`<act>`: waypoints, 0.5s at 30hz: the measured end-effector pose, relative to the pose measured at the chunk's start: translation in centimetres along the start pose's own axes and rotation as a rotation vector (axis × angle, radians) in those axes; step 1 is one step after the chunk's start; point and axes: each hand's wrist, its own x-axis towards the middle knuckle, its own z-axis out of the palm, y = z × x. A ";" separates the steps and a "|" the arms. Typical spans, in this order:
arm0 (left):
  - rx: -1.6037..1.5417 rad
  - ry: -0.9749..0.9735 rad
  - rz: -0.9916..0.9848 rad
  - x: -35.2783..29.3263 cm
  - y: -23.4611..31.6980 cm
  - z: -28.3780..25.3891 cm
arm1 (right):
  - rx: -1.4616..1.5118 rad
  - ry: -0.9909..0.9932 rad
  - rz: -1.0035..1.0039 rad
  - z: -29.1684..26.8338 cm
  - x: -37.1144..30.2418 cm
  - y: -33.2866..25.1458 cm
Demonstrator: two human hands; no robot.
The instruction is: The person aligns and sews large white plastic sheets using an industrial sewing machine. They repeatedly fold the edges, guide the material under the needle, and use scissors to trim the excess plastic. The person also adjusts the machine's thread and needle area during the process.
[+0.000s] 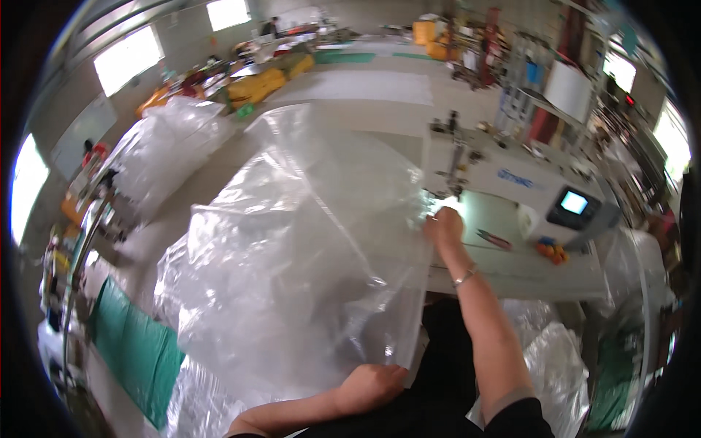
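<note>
At the stitching end of the sewing machine, the right hand appears pinched on the right edge of the clear plastic sheet. Left hand is clenched on the sheet's near edge. The sheet spreads, creased, left of the machine. Risk 1: its loose bulk could drag that edge askew. Risk 2: a sudden tug could draw the right fingers under the needle, itself not discernible.

A translucent plastic sheet, wrinkled and glossy, sprawled across the frame's centre, a pale line slanting down it. Its right edge reached the needle end of a white sewing machine, centre right, screen lit.
</note>
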 end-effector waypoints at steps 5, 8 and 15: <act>-0.050 -0.009 0.022 -0.2 -0.6 0.4 | -0.061 -0.171 0.014 -1.8 1.5 0.3; -0.057 -0.011 0.014 -0.8 -1.4 1.1 | -0.085 -0.204 0.046 -1.8 2.1 -0.5; -0.060 -0.001 -0.002 -0.8 -1.3 0.3 | -0.100 -0.138 -0.068 -0.4 2.9 -0.1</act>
